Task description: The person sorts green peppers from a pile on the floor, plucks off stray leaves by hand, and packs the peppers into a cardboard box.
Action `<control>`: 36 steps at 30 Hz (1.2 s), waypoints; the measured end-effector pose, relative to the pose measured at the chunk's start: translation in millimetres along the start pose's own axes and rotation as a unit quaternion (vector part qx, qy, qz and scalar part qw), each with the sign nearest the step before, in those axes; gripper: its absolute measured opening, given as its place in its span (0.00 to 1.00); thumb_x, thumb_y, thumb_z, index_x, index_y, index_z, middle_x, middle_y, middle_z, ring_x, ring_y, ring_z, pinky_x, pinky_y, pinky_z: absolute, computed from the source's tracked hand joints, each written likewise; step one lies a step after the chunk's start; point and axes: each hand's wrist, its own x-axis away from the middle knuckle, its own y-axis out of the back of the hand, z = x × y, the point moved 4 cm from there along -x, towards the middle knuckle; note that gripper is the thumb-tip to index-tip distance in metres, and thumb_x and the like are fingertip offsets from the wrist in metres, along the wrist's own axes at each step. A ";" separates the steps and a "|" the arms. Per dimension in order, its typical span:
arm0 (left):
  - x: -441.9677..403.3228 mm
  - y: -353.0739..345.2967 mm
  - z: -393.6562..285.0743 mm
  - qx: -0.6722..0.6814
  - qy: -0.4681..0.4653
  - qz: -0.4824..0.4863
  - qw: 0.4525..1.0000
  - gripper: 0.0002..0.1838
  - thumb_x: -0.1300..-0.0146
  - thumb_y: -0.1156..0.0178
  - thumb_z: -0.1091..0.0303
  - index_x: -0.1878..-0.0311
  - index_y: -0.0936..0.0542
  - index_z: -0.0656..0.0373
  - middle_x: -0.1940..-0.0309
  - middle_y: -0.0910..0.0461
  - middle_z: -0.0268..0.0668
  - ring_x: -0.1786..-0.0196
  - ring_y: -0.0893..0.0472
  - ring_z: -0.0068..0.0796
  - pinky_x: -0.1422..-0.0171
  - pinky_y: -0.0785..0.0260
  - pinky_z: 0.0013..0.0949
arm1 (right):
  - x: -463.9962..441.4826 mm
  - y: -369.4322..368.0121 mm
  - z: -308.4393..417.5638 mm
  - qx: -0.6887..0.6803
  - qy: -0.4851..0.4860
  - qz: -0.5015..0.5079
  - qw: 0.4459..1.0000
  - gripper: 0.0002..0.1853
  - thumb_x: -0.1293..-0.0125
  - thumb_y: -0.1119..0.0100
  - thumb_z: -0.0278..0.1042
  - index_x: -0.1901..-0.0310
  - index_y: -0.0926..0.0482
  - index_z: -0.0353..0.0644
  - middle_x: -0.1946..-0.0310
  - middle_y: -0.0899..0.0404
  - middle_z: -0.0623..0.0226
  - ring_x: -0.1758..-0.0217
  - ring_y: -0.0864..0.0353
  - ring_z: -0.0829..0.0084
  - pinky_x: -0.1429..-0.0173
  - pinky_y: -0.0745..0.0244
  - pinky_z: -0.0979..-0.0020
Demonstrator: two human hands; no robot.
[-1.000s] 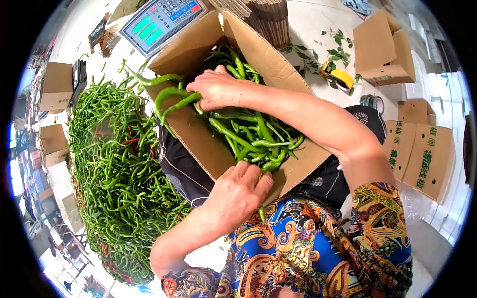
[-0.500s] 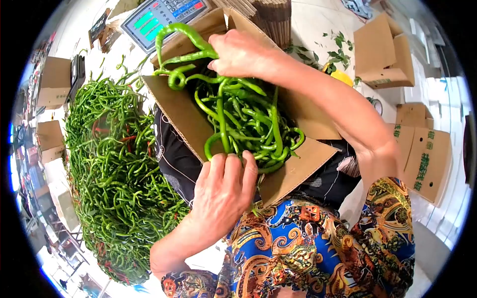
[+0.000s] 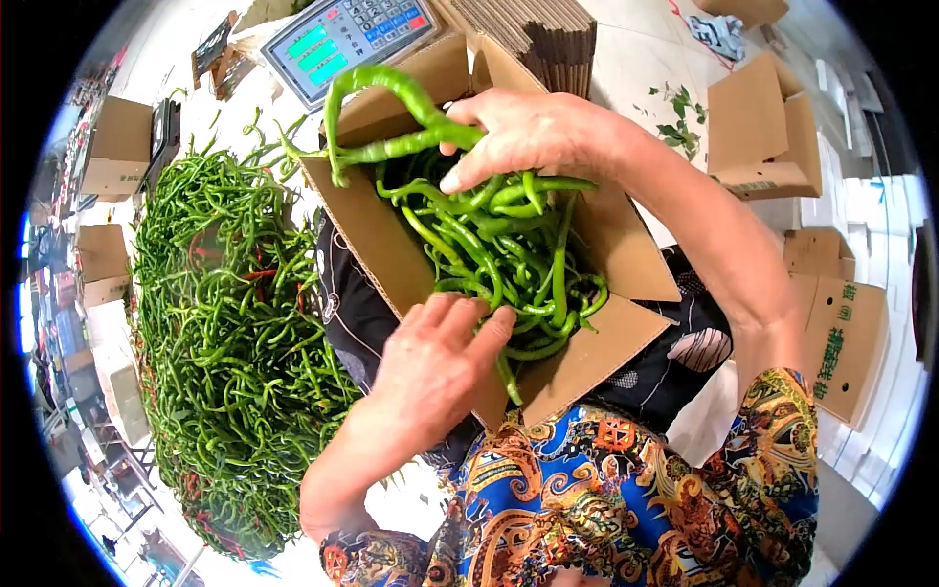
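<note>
An open cardboard box (image 3: 577, 377) stands between my knees, with many green peppers (image 3: 518, 245) lying in it. My right hand (image 3: 514, 137) is over the box's far part, its fingers closed on a few long green peppers (image 3: 401, 88) that curl out to the left. At the near left wall of the box, my left hand (image 3: 435, 362) has its fingers bent over the edge, beside the peppers; its fingertips are partly hidden, and what they grip cannot be made out. A large heap of green peppers (image 3: 245, 362), with a few red ones, lies to the left.
A digital scale (image 3: 342, 44) is beyond the box, beside a stack of folded cardboard (image 3: 548, 39). Loose leaves (image 3: 678, 122) lie on the floor. An open box (image 3: 763, 127) and a printed carton (image 3: 846, 342) stand at right; more boxes (image 3: 117, 147) are at far left.
My right hand first lifted peppers up and away from the box, then came back down over it with peppers still held. My left hand stayed by the near left wall.
</note>
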 end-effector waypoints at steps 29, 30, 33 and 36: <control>-59.9 28.7 173.4 -0.350 0.302 -0.044 0.886 0.12 0.37 0.42 0.67 0.51 0.23 0.44 0.67 0.19 0.41 0.60 0.17 0.45 0.56 0.28 0.50 | 19.3 -12.1 -11.5 0.006 0.116 -0.090 0.989 0.22 0.45 0.35 0.42 0.52 0.23 0.37 0.67 0.19 0.54 0.61 0.18 0.63 0.56 0.26 0.62; -60.5 31.6 171.1 -0.364 0.299 -0.060 0.880 0.11 0.37 0.42 0.66 0.51 0.24 0.44 0.68 0.19 0.42 0.62 0.16 0.45 0.58 0.27 0.50 | 10.8 -17.0 -27.6 0.085 0.085 -0.100 0.988 0.19 0.39 0.36 0.40 0.51 0.25 0.37 0.70 0.21 0.60 0.66 0.20 0.67 0.58 0.27 0.64; -46.4 71.4 144.8 -0.382 0.363 -0.104 0.843 0.06 0.35 0.43 0.64 0.56 0.24 0.46 0.68 0.18 0.41 0.62 0.15 0.42 0.63 0.24 0.47 | 8.2 -13.9 -31.8 0.121 0.068 -0.177 0.974 0.19 0.40 0.37 0.42 0.57 0.25 0.34 0.65 0.19 0.47 0.59 0.19 0.48 0.53 0.26 0.54; -2.7 111.8 123.7 -0.307 0.272 -0.325 0.852 0.07 0.34 0.42 0.66 0.54 0.21 0.48 0.63 0.16 0.37 0.65 0.15 0.35 0.65 0.23 0.36 | 10.6 -7.2 -18.0 0.009 0.088 -0.157 0.984 0.24 0.40 0.35 0.45 0.51 0.24 0.34 0.67 0.19 0.51 0.66 0.18 0.56 0.59 0.24 0.60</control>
